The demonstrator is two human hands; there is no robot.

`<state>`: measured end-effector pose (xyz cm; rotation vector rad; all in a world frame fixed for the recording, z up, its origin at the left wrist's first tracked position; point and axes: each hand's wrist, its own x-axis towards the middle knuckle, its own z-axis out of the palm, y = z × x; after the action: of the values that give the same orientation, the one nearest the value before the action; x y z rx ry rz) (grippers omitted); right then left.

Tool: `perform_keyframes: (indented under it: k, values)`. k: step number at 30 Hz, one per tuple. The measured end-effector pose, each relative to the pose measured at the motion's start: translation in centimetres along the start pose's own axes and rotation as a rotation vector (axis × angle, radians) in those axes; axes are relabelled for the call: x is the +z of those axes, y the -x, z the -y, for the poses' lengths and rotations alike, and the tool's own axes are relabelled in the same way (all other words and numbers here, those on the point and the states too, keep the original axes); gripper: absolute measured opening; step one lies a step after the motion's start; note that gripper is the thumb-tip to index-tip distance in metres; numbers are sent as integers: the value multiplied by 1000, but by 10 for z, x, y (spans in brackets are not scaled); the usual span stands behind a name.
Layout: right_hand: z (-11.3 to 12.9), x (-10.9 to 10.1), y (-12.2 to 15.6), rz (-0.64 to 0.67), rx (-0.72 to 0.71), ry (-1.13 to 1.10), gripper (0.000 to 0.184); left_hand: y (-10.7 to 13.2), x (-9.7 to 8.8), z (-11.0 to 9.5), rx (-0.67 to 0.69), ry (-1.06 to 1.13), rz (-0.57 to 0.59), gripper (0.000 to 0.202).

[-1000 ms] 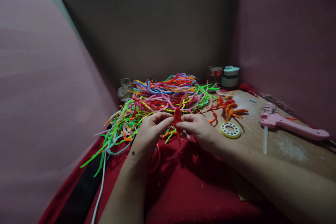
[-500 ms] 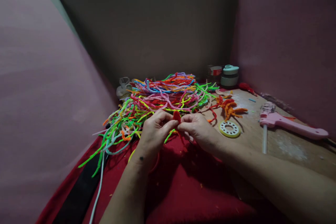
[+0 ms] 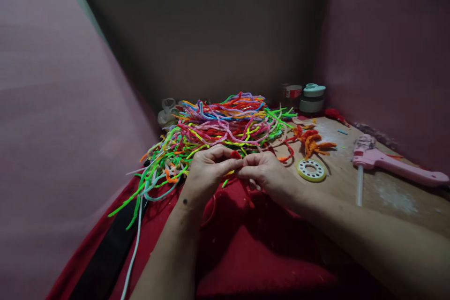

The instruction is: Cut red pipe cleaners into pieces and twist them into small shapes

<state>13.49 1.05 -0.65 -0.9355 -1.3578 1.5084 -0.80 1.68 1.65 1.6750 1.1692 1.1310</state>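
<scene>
My left hand pinches a red pipe cleaner, whose bent top shows above the thumb. Against it, fingertip to fingertip, my right hand is also closed on the red pipe cleaner. A loose red end hangs below the right fingers, and the part between the fingertips is hidden. Just beyond both hands lies a tangled heap of colourful pipe cleaners in pink, green, yellow, blue and red. Red cloth spreads beneath my hands.
To the right, a tape roll, an orange pipe-cleaner piece and a pink glue gun with a clear glue stick lie on the brown board. A teal-lidded container stands behind. A white cable runs at left.
The red piece's upright top shows less above my left thumb, and the left fingers have curled further over it. The whole view has shifted slightly, with objects appearing a little further right.
</scene>
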Motion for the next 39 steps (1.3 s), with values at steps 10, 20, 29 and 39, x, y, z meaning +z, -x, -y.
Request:
perform_keyframes:
  k: [10, 20, 29, 39]
  values:
    - [-3, 1, -3, -3, 94, -137, 18, 1, 1, -2, 105, -149, -180, 12]
    - [-13, -8, -13, -98, -75, -350, 17, -5, -7, 7, -236, 139, 47, 16]
    - [-4, -2, -9, -111, -97, -331, 12, -2, 4, 11, -189, 284, 206, 18]
    - [1, -3, -8, -112, -117, -250, 12, -2, 2, 11, -238, 215, 212, 28]
